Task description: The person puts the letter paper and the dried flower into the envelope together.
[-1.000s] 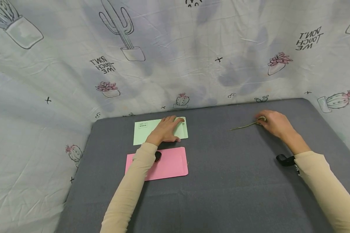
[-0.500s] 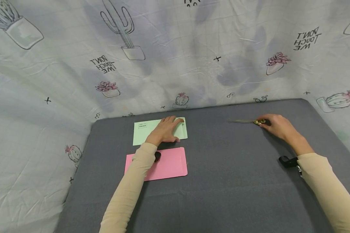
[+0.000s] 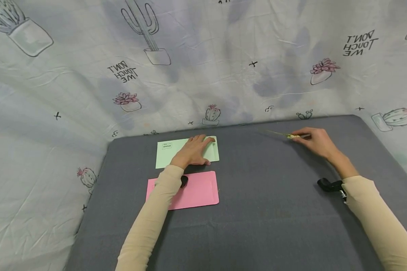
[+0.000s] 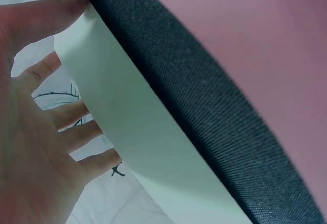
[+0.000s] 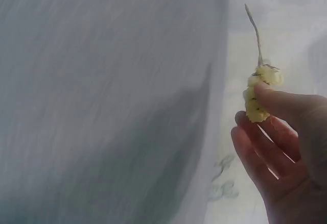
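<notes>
My left hand (image 3: 194, 151) rests on a pale green envelope (image 3: 172, 156) near the back of the table, its fingers spread. In the left wrist view, the thumb lies at one corner of the green envelope (image 4: 122, 96) and the fingertips meet its far edge. My right hand (image 3: 315, 142) pinches a small dried flower by its pale yellow head between thumb and fingers. The flower (image 5: 255, 104) has a thin brown stem, which points up in the right wrist view and to the left in the head view, above the table.
A pink envelope (image 3: 200, 190) lies on the grey cloth-covered table (image 3: 257, 210), nearer than the green one and partly under the left forearm. A white curtain (image 3: 224, 60) with cactus drawings hangs behind the table and along its sides.
My right hand has shifted slightly left, and the flower it holds has turned so its stem tip sits farther up the table. The left hand stays on the green envelope.
</notes>
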The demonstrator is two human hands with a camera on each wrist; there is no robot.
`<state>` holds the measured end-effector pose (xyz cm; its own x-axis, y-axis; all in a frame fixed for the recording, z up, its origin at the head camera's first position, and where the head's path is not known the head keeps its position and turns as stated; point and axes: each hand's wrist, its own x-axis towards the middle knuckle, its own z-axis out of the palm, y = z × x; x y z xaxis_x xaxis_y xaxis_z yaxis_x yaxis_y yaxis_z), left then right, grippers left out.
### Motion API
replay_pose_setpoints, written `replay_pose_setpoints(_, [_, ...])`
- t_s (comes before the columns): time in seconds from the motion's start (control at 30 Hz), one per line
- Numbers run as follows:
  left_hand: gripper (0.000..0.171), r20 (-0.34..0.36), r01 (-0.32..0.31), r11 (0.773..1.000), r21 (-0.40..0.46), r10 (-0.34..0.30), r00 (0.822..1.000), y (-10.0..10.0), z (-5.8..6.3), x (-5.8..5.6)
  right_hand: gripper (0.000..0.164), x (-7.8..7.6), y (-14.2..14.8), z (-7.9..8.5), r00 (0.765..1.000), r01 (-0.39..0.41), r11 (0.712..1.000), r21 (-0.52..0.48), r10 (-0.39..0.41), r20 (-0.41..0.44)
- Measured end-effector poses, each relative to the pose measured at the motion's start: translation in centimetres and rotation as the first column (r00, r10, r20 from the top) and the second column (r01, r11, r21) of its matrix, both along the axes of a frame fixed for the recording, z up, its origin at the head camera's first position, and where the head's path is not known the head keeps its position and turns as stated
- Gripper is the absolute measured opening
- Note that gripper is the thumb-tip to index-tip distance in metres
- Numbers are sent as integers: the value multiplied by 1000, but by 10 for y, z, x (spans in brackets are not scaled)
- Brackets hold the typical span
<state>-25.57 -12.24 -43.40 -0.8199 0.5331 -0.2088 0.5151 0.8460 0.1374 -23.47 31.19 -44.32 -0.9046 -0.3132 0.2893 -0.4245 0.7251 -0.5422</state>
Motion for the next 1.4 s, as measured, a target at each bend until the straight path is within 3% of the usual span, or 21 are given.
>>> replay_pose_setpoints(0.1, [84, 5, -3, 1000, 3, 3, 1000, 1, 1, -1, 22, -2, -12, 3, 1000, -7, 999, -40, 7, 3])
replay_pose_setpoints(0.2, [84, 6, -8, 1000, 6, 8, 1000, 1, 2, -1, 26, -4, -24, 6, 995, -17, 995, -96, 26, 94])
replay_pose_setpoints(0.33, [85, 3, -15, 1000, 11, 15, 1000, 1, 2, -1, 32, -6, -41, 4, 968, -34, 985, -168, 74, 241])
replay_pose_setpoints(0.53, [84, -1, -16, 1000, 19, 16, 1000, 3, 1, 0, 34, -10, -64, -4, 924, -57, 957, -285, 158, 349])
replay_pose_setpoints(0.67, [83, -13, -14, 1000, 24, 14, 1000, 4, 1, 0, 33, -14, -76, -11, 906, -65, 935, -348, 202, 373])
replay_pose_setpoints(0.83, [84, -14, -16, 1000, 19, 17, 1000, 6, 0, -1, 32, -18, -90, -14, 898, -61, 941, -332, 197, 393])
replay_pose_setpoints(1.1, [83, -19, -19, 1000, 17, 19, 1000, 6, -1, -3, 28, -15, -112, 10, 893, -120, 930, -346, 254, 372])
replay_pose_setpoints(1.4, [84, -15, -34, 999, -1, 34, 999, 7, 1, -5, 36, -37, -119, -22, 860, -87, 916, -391, 267, 435])
